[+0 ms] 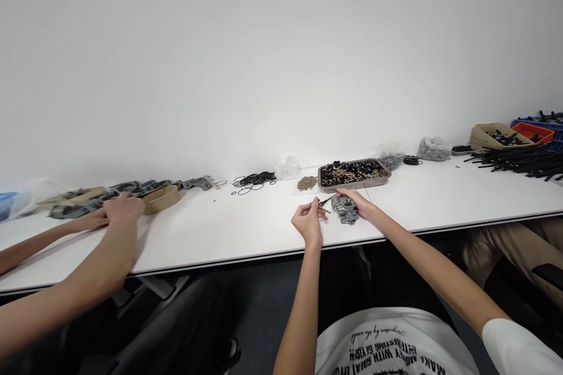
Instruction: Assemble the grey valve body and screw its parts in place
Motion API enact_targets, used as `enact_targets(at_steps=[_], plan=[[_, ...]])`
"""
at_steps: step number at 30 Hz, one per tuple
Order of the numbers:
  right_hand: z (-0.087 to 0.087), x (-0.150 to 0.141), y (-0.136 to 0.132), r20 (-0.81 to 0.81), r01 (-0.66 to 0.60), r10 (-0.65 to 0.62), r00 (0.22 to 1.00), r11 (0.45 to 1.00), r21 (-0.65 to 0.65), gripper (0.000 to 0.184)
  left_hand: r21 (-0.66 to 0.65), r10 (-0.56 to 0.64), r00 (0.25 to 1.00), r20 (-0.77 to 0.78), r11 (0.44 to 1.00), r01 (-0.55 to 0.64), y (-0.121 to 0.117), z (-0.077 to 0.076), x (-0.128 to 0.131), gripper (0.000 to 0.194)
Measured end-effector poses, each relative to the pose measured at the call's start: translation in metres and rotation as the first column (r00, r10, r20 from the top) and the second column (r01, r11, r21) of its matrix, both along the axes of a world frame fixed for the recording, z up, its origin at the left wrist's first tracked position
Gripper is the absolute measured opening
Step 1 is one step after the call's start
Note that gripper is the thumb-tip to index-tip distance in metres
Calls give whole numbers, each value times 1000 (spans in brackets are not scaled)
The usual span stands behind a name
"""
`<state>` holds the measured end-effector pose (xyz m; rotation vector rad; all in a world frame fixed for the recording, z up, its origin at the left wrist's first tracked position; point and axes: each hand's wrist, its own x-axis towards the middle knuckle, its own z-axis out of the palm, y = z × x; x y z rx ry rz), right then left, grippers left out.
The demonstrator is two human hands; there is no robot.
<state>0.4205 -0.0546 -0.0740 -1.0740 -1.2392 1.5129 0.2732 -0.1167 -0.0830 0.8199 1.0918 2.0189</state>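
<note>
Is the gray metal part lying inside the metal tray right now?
No, the right hand holds the gray metal part on the near side of the metal tray.

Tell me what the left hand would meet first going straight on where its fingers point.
From the left hand, probably the metal part held by the right hand, though depth is unclear.

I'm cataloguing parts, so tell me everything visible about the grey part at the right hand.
The grey part looks like cast metal: compact and irregular, with a round recess facing up towards the camera and stubby projections. The right hand grips it from its right side, over the table's near edge area, nearer than the tray. Whether it rests on the white table or the left hand touches it is unclear.
</note>
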Motion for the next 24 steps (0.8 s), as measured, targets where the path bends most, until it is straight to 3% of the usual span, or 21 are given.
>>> enact_targets(at_steps=[8, 18, 24], plan=[[-3, -2, -2, 2, 156, -156, 988, 986, 51, 38, -27, -27, 1000, -10, 999, 27, 7, 0, 21, 43], [-8, -2, -1, 24, 167, -171, 985, 978, 126, 42, -14, 37, 997, 65, 999, -36, 14, -7, 25, 38], [-9, -2, -1, 39, 181, -189, 981, 972, 150, 40, -34, 27, 999, 21, 999, -26, 15, -7, 28, 41]])
